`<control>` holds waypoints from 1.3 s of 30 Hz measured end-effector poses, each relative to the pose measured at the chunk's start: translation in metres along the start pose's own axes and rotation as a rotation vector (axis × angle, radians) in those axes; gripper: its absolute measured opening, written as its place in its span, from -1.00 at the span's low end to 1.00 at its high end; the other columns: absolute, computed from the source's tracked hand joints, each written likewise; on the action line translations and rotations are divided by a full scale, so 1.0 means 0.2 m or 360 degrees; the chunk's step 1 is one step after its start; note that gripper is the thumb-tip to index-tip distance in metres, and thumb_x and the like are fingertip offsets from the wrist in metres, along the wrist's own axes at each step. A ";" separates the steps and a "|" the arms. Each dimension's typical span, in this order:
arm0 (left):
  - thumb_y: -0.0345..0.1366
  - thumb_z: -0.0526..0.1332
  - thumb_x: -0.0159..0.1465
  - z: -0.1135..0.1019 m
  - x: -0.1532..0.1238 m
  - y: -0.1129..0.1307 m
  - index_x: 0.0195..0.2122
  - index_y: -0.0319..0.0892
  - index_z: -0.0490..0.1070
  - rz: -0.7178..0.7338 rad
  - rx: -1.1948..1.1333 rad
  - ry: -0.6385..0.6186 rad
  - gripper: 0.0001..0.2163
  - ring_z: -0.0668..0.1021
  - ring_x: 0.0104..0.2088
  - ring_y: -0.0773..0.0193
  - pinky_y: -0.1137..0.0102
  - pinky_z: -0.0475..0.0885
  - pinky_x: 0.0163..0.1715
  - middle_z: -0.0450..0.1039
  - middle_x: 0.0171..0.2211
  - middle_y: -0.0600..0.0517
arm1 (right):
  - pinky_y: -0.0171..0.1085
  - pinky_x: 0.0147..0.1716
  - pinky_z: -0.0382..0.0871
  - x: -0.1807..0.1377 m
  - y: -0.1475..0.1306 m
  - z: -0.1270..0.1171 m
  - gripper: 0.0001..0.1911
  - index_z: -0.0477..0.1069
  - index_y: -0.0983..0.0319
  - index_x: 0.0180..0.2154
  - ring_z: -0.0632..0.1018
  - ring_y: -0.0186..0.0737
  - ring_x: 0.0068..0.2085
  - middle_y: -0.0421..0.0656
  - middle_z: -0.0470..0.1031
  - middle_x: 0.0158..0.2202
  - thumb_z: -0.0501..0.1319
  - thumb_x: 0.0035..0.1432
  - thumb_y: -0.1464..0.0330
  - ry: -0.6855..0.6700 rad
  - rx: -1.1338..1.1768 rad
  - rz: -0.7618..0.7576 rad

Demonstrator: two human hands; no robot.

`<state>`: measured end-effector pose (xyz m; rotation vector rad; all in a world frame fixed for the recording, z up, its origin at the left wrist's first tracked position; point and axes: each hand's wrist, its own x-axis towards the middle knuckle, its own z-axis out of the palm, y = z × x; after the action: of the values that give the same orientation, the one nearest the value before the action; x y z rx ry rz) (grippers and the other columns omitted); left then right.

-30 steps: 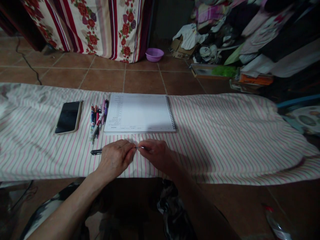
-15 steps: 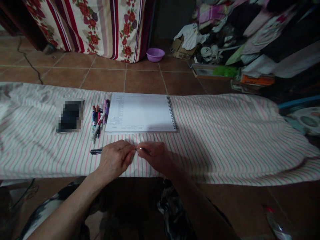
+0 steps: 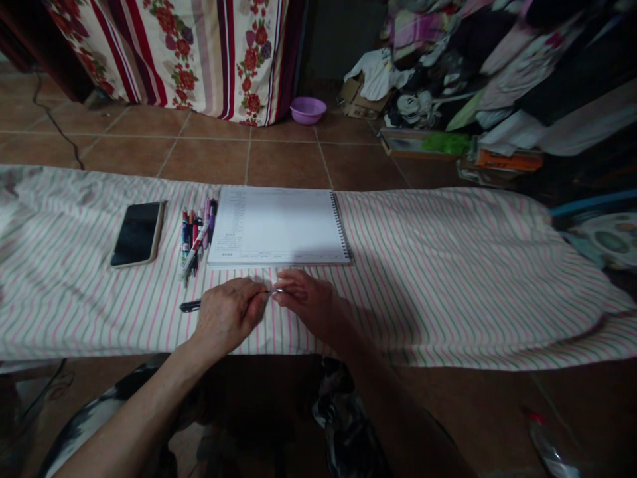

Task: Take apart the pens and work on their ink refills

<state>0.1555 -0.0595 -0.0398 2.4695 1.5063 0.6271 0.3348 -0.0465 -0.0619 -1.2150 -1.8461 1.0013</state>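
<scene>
Left hand (image 3: 231, 312) with its grip closed around a black pen (image 3: 190, 306), right hand (image 3: 313, 304) at a silvery tip (image 3: 277, 291), its hold on that unclear, pen above striped cloth (image 3: 472, 279), nearer than the spiral notebook (image 3: 291, 222).

a black pen (image 3: 190, 306) — partly hidden — is held crosswise over striped cloth (image 3: 448, 279).

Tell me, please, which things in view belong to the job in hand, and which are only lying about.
In the job, it seems:
black pen, in the left hand
thin shiny piece, at the right hand

Apparently lying about, untouched:
phone
loose pens
notebook
purple basin
</scene>
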 end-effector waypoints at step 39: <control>-0.31 0.05 0.22 0.00 0.00 -0.03 -0.30 -0.16 0.42 0.0006 -0.0211 0.0111 -0.83 0.52 -0.33 0.26 0.37 0.41 -0.33 0.50 -0.37 0.01 | -0.39 -0.46 0.40 0.01 -0.04 0.00 -0.86 0.48 0.21 -0.34 0.54 -0.34 -0.47 -0.23 0.53 -0.50 0.26 -0.04 0.38 0.0124 0.0330 0.0164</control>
<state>0.1511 -0.0566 -0.0413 2.3744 1.4348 0.7948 0.3299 -0.0464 -0.0545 -1.2151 -1.5903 1.1543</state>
